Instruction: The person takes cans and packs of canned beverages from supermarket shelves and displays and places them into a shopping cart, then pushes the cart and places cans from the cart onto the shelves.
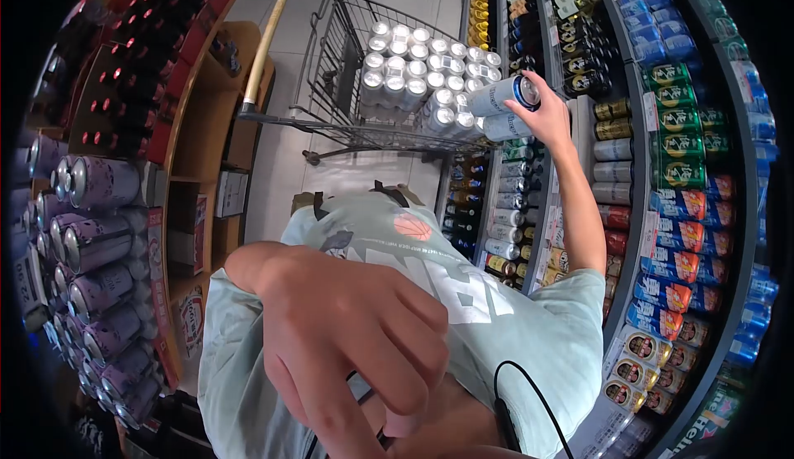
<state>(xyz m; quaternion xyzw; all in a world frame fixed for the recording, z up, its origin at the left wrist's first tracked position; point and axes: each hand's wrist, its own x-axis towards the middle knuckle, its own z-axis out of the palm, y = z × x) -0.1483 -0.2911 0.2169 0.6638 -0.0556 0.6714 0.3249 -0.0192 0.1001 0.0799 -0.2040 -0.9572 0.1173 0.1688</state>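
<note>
My right hand (539,112), arm stretched forward, grips light blue-and-white beer cans (495,99) by the lid end. The cans lie on their sides, one above the other; whether wrap joins them I cannot tell. They are at the right side of a metal shopping cart (322,41), beside several shrink-wrapped packs of silver-topped cans (405,66) standing upright. Close to the camera, my left hand (356,335) is raised in front of my upper chest with its fingers curled in. Whatever those fingers hold, if anything, is hidden. A black cord (529,384) hangs over my shirt.
On the right, store shelves (641,211) carry rows of green, blue, orange and gold cans. Purple cans (103,244) are stacked at the left, near a wooden rack (194,120) with dark red-capped bottles. The cart's yellowish handle (273,37) faces left. Pale floor tiles (397,174) lie below.
</note>
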